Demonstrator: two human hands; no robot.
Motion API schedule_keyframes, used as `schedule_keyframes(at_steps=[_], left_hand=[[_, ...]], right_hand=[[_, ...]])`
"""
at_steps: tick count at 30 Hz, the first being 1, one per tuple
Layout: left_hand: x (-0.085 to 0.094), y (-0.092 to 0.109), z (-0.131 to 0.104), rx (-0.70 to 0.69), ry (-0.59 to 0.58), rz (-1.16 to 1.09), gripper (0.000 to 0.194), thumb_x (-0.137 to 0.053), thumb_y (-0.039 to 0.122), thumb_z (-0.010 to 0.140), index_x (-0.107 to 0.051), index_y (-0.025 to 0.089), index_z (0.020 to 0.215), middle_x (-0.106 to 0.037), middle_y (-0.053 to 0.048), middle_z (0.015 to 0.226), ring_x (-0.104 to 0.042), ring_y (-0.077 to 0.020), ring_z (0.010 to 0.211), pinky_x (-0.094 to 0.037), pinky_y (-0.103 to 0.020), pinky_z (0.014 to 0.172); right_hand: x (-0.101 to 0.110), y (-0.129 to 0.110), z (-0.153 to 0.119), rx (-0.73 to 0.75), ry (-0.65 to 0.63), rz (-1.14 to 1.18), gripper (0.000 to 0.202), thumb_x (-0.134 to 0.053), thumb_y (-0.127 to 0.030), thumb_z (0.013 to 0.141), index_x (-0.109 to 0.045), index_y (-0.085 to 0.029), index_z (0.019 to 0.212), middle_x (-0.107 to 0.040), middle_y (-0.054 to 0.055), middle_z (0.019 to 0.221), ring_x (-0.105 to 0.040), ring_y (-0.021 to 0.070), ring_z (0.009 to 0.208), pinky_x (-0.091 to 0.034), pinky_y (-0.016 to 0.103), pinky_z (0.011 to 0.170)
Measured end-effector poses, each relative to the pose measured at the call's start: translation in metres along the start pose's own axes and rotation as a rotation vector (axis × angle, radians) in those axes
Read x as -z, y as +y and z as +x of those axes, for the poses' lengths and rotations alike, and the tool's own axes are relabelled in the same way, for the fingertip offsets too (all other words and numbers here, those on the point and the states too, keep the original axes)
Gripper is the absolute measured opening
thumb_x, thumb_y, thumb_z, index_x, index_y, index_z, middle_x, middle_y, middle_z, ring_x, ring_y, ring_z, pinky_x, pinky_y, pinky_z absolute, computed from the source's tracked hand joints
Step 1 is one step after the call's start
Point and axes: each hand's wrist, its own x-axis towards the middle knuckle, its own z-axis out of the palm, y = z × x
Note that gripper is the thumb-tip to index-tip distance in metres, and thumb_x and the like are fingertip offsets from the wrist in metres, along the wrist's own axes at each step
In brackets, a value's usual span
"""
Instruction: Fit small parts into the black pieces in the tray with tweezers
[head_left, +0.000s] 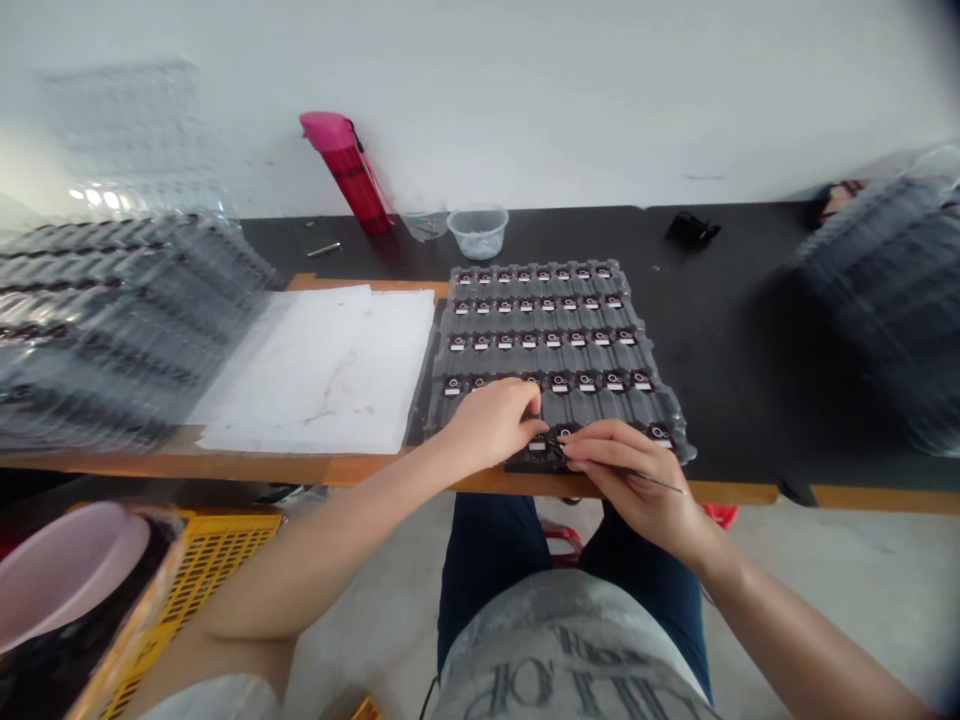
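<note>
A clear plastic tray [517,322] holds rows of small dark parts with white labels, at the middle of the table. Over its front row, my left hand [495,420] has thumb and forefinger pinched beside a dark part [537,442]; whatever lies between the fingertips is too small to make out. My right hand [637,480] is closed on a thin tool [664,484], whose thin shaft sticks out to the right under the palm. The fingertips of that hand meet another front-row part [564,434], just right of my left fingertips.
White sheets [322,370] lie left of the tray. Stacks of clear trays stand at far left [97,320] and far right [892,300]. Behind are a pink-red umbrella [352,175], a clear bowl [478,232] and a black object [691,230]. A yellow crate [217,560] sits below left.
</note>
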Motion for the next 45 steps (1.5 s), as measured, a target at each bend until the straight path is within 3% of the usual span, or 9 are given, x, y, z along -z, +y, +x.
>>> schedule_keyframes(at_steps=[25, 32, 45], left_hand=[[-0.0008, -0.001, 0.0002, -0.002, 0.003, 0.015, 0.013, -0.061, 0.031, 0.075, -0.054, 0.02, 0.075, -0.059, 0.0, 0.076, -0.055, -0.0159, 0.073, -0.033, -0.026, 0.058], [-0.0006, -0.0003, 0.0011, 0.012, -0.003, 0.006, 0.013, -0.061, 0.031, 0.075, -0.054, 0.02, 0.074, -0.058, 0.001, 0.074, -0.053, -0.0154, 0.071, -0.033, -0.026, 0.058], [-0.0011, -0.0015, 0.0008, -0.006, 0.002, 0.006, 0.014, -0.061, 0.031, 0.075, -0.054, 0.019, 0.075, -0.059, 0.0, 0.075, -0.054, -0.0158, 0.072, -0.033, -0.026, 0.057]], right_hand=[[0.002, -0.0007, 0.0044, -0.041, 0.003, -0.014, 0.027, -0.054, -0.004, 0.085, -0.064, -0.021, 0.104, -0.058, 0.005, 0.099, -0.059, 0.0134, 0.088, -0.05, 0.023, 0.076], [0.0008, 0.001, 0.003, -0.077, 0.031, 0.092, 0.027, -0.052, -0.005, 0.086, -0.064, -0.021, 0.104, -0.057, 0.005, 0.098, -0.061, 0.0108, 0.076, -0.054, 0.022, 0.068], [0.0031, -0.0012, 0.0051, -0.082, 0.02, 0.067, 0.021, -0.052, -0.012, 0.088, -0.065, -0.021, 0.102, -0.058, 0.006, 0.097, -0.06, 0.0142, 0.079, -0.055, 0.027, 0.068]])
